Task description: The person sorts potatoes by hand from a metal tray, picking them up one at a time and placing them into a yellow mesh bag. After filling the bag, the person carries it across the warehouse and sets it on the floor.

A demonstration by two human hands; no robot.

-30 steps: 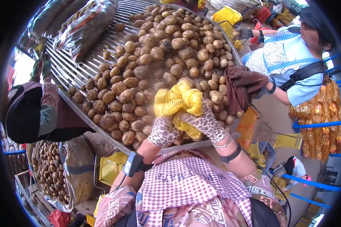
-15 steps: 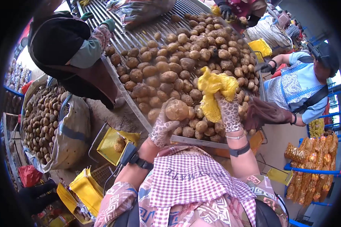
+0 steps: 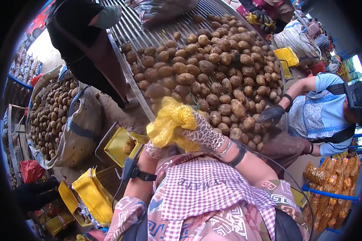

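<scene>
My right hand (image 3: 205,134), in a leopard-print glove, grips a bunched yellow mesh bag (image 3: 171,125) at the near edge of the roller sorting table (image 3: 130,86). My left hand (image 3: 152,151) sits just under the bag and is mostly hidden by it; what it holds does not show. Brown potatoes (image 3: 207,72) lie heaped across the table just beyond both hands. A black device (image 3: 129,168) is strapped to my left wrist.
A co-worker in blue at the right rests a dark glove (image 3: 270,114) on the potatoes. Another person in black (image 3: 82,44) stands at the left. A sack full of potatoes (image 3: 52,114), a yellow crate (image 3: 120,145) and yellow mesh bags (image 3: 93,197) sit below left; orange sacks (image 3: 330,188) at right.
My right hand has pulled the yellow mesh bag down and toward me. My left hand, which held a potato, is now under the bag. The view has shifted left.
</scene>
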